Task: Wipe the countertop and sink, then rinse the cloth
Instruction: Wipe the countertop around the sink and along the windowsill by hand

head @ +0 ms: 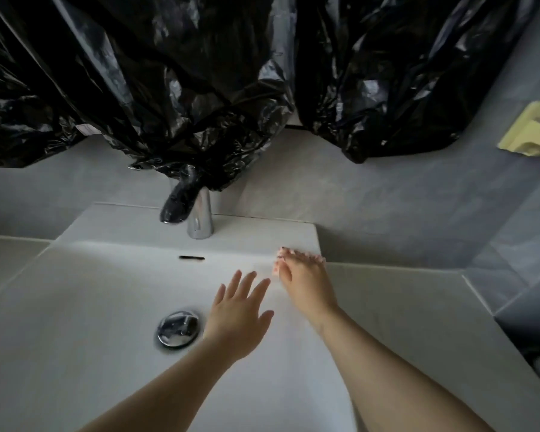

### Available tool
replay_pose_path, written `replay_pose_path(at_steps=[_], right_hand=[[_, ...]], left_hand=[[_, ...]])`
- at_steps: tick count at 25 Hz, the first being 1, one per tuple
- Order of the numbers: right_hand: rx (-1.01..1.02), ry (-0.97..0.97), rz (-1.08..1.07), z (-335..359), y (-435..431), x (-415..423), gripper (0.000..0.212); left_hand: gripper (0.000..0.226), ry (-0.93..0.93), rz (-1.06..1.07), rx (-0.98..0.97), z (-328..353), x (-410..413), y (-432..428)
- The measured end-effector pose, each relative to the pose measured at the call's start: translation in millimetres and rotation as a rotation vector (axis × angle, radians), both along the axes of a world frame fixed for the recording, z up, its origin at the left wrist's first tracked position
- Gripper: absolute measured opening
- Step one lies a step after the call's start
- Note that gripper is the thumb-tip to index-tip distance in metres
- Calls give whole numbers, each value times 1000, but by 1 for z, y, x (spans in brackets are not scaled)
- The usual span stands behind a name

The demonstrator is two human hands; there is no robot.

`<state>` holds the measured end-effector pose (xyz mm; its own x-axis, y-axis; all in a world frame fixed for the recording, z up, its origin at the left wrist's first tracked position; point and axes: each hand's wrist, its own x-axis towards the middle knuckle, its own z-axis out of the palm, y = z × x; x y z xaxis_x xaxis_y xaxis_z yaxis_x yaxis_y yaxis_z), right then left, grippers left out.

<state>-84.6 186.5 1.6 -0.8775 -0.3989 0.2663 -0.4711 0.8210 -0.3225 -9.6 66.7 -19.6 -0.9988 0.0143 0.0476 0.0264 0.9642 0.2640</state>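
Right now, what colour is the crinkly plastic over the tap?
The crinkly plastic is shiny black; head view.

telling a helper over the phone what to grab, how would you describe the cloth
Find the white sink, then its back right corner, right of the chrome tap. The cloth lies on the rim there under the right hand. It is the only pale pink, patterned thing among white surfaces.

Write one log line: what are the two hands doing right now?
left hand: open, over white ceramic sink | right hand: presses pink cloth on its back-right rim
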Motion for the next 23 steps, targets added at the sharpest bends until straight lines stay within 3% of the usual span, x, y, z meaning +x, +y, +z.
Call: replay_pose_path(at_steps=[4, 7, 8, 9, 11, 13, 14, 17, 20, 21, 23], right_hand=[[-273, -55, -174, 1, 103, 14, 33], [-230, -22, -269, -27, 188, 17, 34], [-173, -40, -295, -41, 218, 16, 37], [-132, -88, -317, -57, 244, 15, 43], [-69, -268, -318, -85, 291, 14, 54], [-143, -542, -291, -108, 324, 17, 65], [-121, -586, -290, -119, 338, 17, 75], [159, -378, -398, -132, 371, -1, 66], [173, -372, -594, -130, 357, -30, 54], [172, -323, -563, -132, 335, -34, 57], [183, -216, -213, -138, 269, -38, 70]], left_hand=[[37, 174, -124, 101, 8, 0, 73], [28, 233, -354, 36, 7, -4, 146], [30, 153, -380, -24, 5, -7, 172], [37, 71, -347, -78, 1, -12, 193], [55, -114, -62, -9, -24, -24, 219], [57, -238, 290, 120, -49, -21, 224], [54, -221, 408, 137, -63, -14, 223], [53, -146, 340, -25, -105, 0, 218], [59, -113, 343, -98, -117, 0, 218], [59, -101, 340, -111, -117, -1, 219], [59, -69, 323, -138, -121, -2, 218]])
